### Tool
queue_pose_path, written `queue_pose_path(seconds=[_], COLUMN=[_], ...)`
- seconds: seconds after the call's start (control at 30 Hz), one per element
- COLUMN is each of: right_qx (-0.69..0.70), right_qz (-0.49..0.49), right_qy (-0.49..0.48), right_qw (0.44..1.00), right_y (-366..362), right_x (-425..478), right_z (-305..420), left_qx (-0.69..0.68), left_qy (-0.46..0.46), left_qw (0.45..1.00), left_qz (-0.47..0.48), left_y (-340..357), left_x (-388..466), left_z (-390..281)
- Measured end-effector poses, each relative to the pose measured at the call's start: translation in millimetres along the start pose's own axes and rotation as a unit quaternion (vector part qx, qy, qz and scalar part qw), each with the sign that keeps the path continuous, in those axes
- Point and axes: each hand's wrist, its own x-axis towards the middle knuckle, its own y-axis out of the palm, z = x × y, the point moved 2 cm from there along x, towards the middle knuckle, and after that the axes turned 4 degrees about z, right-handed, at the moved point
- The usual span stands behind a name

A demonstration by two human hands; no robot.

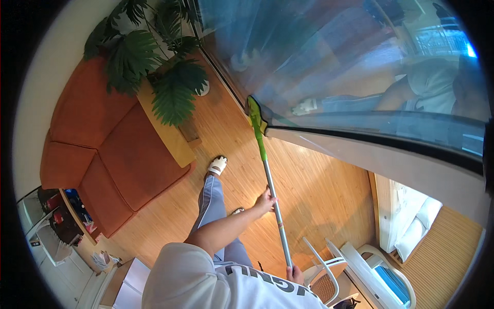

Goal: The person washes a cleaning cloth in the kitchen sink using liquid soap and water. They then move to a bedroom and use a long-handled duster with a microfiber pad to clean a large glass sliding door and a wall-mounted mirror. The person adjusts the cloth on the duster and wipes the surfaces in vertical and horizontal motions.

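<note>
A long-handled window wiper with a green head and a silver pole slants up before me. My left hand grips the middle of the pole, with the arm stretched forward. Lower down, close to my shirt, my right hand is closed around the pole's near end. The dark-edged head rests at the lower corner of a large glass pane, where two frame edges meet. Reflections of a person and the room show in the glass.
An orange sofa with a wooden board stands left, beneath a large-leaved plant. Wood flooring lies under my feet. A pale ledge runs below the glass. White chairs and a bed with white pillows are at lower right.
</note>
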Motion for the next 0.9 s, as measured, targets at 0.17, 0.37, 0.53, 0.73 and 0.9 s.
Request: queue_pose_path(seconds=[0.17, 0.37, 0.53, 0.73, 0.9], right_qx=[0.069, 0.084, 0.11, 0.135, 0.198], right_qz=[0.012, 0.073, 0.019, 0.091, 0.013], right_qy=[-0.006, -0.176, -0.171, -0.149, -0.044], right_qw=[0.997, 0.978, 0.979, 0.975, 0.979], right_y=[36, 92, 57, 54, 17], right_x=[120, 294, 329, 212, 43], right_z=[109, 344, 359, 252, 41], left_qx=[0.302, 0.168, 0.116, 0.158, 0.15], left_qy=[0.059, 0.097, 0.042, 0.259, 0.197], left_qw=[0.934, 0.939, 0.953, 0.929, 0.966], left_qz=[-0.179, -0.285, -0.277, -0.214, -0.071], left_y=[-87, -294, -181, -192, -44], left_x=[122, 180, 167, 96, 12], left_z=[-81, -312, -365, -233, -29])
